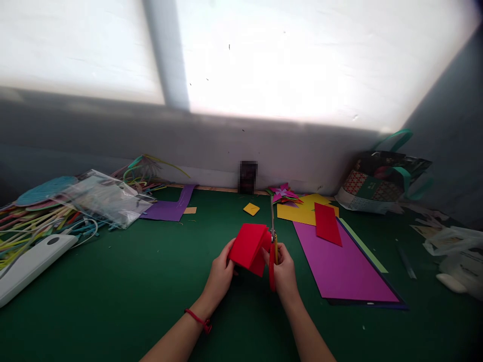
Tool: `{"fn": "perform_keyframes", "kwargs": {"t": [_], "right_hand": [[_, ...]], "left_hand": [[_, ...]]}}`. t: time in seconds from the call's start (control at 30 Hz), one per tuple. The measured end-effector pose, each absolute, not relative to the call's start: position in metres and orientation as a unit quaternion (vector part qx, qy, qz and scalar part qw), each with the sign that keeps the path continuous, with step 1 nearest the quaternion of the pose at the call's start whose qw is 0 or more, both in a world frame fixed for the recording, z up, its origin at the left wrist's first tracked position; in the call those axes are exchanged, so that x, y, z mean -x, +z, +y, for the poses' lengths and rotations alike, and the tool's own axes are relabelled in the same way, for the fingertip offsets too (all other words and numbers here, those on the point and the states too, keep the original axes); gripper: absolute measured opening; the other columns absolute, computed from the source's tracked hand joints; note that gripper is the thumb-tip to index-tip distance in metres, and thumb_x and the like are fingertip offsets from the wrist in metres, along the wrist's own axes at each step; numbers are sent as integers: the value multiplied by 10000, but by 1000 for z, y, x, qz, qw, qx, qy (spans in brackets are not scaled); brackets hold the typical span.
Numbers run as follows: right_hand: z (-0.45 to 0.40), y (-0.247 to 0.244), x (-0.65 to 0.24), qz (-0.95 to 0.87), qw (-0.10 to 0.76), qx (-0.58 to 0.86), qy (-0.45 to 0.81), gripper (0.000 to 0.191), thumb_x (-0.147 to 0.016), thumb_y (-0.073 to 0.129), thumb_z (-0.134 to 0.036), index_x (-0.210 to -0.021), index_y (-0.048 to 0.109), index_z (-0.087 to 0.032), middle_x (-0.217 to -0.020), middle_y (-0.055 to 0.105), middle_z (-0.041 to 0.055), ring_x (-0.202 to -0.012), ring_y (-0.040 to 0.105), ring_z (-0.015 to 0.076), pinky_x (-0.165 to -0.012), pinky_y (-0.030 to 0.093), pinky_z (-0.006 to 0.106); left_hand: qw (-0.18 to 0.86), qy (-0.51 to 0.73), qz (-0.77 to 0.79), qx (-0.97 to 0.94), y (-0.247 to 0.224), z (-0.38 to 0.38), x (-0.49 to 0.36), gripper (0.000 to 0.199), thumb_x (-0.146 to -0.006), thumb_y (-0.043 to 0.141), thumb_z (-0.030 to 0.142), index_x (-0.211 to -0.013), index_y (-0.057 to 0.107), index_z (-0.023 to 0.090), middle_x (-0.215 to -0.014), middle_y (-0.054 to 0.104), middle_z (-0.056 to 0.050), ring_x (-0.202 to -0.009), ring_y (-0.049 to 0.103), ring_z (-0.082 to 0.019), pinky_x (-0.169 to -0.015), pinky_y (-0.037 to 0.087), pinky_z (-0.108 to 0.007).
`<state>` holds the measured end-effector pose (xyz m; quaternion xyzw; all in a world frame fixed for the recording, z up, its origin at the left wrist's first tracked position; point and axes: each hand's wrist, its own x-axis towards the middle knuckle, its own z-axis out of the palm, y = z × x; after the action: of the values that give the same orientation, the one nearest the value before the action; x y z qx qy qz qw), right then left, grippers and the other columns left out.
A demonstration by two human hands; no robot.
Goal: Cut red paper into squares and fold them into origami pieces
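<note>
Folded red paper (248,245) is held over the green table, with my left hand (222,269) closed on its left edge. Its folded flap hangs open toward the right. My right hand (284,269) is closed around scissors (272,266) with red and yellow handles, their blades pointing away from me. Fingers of that hand also reach the paper's right side. A small yellow paper square (251,209) lies just beyond the red paper.
Purple paper (345,266), yellow paper (296,213) and a red strip (327,223) lie at right. Paper stars (284,193) and a patterned bag (373,186) stand behind. Pipe cleaners (33,221), a plastic bag (109,198) and a white device (37,264) are at left.
</note>
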<state>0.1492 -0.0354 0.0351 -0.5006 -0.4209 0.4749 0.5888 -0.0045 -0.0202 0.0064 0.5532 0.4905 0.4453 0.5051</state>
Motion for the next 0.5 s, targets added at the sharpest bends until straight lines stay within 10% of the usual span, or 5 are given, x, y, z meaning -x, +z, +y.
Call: {"fn": "perform_keyframes", "kwargs": {"t": [0.5], "right_hand": [[-26, 31, -175, -416, 576, 546, 442, 331, -596, 712, -421, -731, 499, -206, -600, 471, -54, -510, 439, 113, -429, 349, 207]], "left_hand": [[681, 486, 444, -321, 14, -10, 13, 423, -746, 596, 376, -1084, 530, 129, -1095, 607, -131, -928, 605, -269, -709, 539, -368]]}}
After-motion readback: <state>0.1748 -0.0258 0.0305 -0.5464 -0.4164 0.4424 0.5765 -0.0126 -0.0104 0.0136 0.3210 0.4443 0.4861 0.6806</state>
